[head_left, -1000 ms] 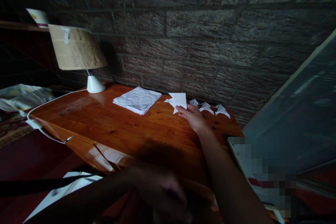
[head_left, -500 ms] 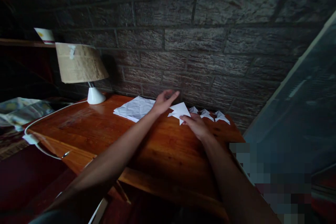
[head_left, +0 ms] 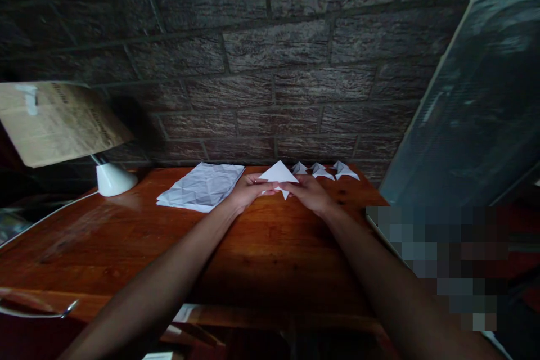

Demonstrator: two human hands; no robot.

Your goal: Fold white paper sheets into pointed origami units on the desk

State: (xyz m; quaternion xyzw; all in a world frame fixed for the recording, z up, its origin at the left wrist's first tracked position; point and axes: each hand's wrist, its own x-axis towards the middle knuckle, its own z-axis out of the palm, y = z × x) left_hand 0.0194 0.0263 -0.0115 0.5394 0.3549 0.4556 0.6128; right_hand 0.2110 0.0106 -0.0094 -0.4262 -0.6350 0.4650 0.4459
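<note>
Between my two hands is a folded white paper piece point(head_left: 280, 172), its pointed top facing the wall and a small tip hanging below. My left hand point(head_left: 248, 190) pinches its left side, thumb on top. On the other side my right hand point(head_left: 311, 192) grips it the same way, the thumbs nearly meeting in the middle. Three folded paper shapes point(head_left: 322, 170) stand in a row on the table just beyond my right hand. Left of my left hand lies a stack of creased white paper sheets point(head_left: 202, 184).
The wooden table point(head_left: 126, 242) runs along a dark brick wall point(head_left: 278, 84). At its left stands a lamp point(head_left: 116, 179) with a brown paper shade point(head_left: 59, 124) and a white cord. A bluish panel point(head_left: 455, 124) leans at the right.
My left hand has come down from its raised, open position and taken hold of the folded paper's left side. The view has shifted left and closer, so the lamp sits further left.
</note>
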